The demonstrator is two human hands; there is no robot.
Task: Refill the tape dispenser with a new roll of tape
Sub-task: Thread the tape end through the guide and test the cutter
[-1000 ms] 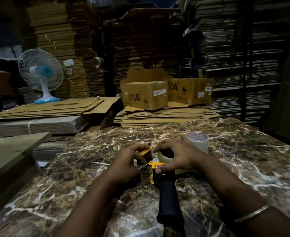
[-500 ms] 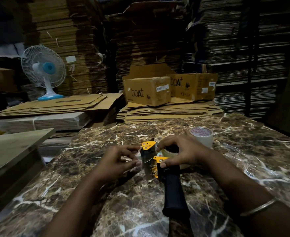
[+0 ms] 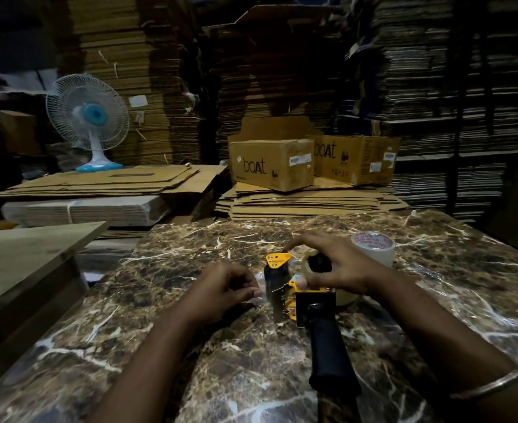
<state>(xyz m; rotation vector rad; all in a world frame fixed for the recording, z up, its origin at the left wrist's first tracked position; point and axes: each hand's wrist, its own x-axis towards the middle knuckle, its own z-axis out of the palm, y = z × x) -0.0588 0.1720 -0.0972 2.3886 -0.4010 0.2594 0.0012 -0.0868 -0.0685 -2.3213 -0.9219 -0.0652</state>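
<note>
**Pulling the tape end through the dispenser**

Holding the tape dispenser (image 3: pixel 300 294) flat on the marble tabletop (image 3: pixel 251 361), your right hand (image 3: pixel 334 267) rests on top of it, fingers curled over the clear roll (image 3: pixel 311 264) that sits on its wheel. Your left hand (image 3: pixel 221 288) is just left of the dispenser, thumb and fingertip pinched together on what looks like the loose, see-through tape end; it is too faint to be sure.

I think the step now is feeding that end past the yellow flap and over the toothed blade. Pull slowly and straight. Keep the sticky side off your fingers and off the blade plate, or it may fold and stick. Press down with your right hand so the dispenser does not slide.

A white tape roll (image 3: pixel 373 248) stands just behind the dispenser. Farther behind it are two cardboard boxes (image 3: pixel 271 166), and a small fan (image 3: pixel 88 117) to their left. The room is dim and stacked high with flat cardboard.
</note>
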